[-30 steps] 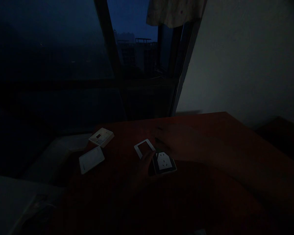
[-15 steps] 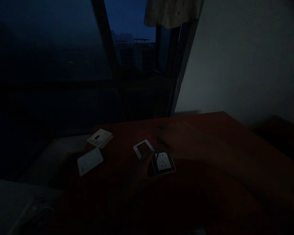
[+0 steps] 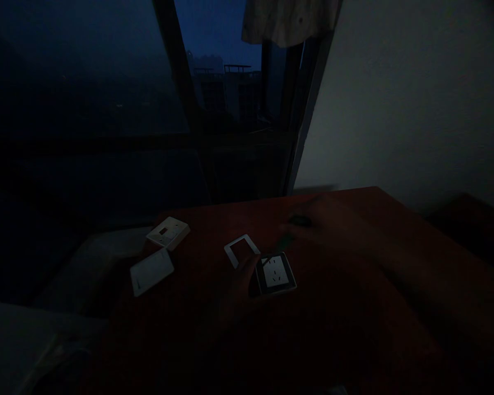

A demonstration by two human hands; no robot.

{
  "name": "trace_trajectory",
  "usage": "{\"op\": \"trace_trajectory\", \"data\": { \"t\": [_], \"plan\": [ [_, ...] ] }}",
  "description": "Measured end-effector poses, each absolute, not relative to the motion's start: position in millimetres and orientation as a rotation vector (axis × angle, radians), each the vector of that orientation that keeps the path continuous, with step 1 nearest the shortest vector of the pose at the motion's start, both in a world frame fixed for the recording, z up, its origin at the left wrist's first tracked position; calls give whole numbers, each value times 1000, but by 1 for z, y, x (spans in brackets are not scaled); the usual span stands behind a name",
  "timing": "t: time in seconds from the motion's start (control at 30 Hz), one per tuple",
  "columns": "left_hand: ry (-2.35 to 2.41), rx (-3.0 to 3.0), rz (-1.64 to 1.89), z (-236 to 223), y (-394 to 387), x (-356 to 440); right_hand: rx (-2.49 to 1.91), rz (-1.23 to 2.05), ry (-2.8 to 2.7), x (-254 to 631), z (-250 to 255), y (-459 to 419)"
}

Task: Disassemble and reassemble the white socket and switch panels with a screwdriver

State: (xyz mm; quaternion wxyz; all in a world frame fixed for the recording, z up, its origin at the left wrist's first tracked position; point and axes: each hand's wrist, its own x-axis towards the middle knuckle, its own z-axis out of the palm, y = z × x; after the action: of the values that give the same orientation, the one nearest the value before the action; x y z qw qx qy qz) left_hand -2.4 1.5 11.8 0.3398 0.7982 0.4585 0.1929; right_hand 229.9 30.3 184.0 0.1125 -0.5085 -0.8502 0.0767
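Note:
The room is very dark. My left hand (image 3: 236, 288) grips the left edge of a dark-framed wall socket module (image 3: 275, 272) that lies on the reddish table (image 3: 354, 307). A loose white frame (image 3: 241, 248) sits just behind my left thumb. My right hand (image 3: 329, 230) hovers behind and to the right of the socket, and seems closed on a thin greenish tool (image 3: 286, 240) whose tip points down toward the socket. The fingers of both hands are barely visible.
Two white switch plates (image 3: 153, 270) (image 3: 168, 232) lie at the table's left edge. A pale surface (image 3: 94, 258) is below the table's left side. A window frame (image 3: 181, 99) and a hanging cloth (image 3: 288, 22) are behind, a wall (image 3: 415, 99) to the right.
My right hand has lifted off the socket and drawn back to the right, and the greenish tool now shows. My left hand and the socket stay put.

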Motion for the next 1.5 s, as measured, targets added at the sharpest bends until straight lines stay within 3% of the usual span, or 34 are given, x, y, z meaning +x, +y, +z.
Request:
{"op": "trace_trajectory", "data": {
  "t": [0.1, 0.23, 0.33, 0.5, 0.7, 0.93, 1.1, 1.5],
  "plan": [
    [1185, 2063, 464, 15, 2, -5, -1612, 498, -2049, 258, 156, 34],
    [1217, 2006, 527, 24, 7, -13, -1548, 1209, -1206, 276, 89, 28],
    [1365, 2026, 590, 26, 14, -19, -1522, 1344, -1039, 275, 39, 21],
    [1562, 2245, 475, 17, 21, -19, -1424, 1447, -921, 262, 2, 14],
    [1598, 2382, 322, 13, 20, -17, -1318, 1441, -965, 247, 6, 8],
    [1613, 2331, 418, 14, 26, -26, -1288, 1467, -1019, 245, 9, 1],
    [1488, 2295, 595, 22, 20, -22, -1293, 1466, -1057, 241, 12, -6],
    [1084, 2595, 573, 17, -18, 16, -1475, 1355, -1177, 227, 7, -2]
  ]
}}
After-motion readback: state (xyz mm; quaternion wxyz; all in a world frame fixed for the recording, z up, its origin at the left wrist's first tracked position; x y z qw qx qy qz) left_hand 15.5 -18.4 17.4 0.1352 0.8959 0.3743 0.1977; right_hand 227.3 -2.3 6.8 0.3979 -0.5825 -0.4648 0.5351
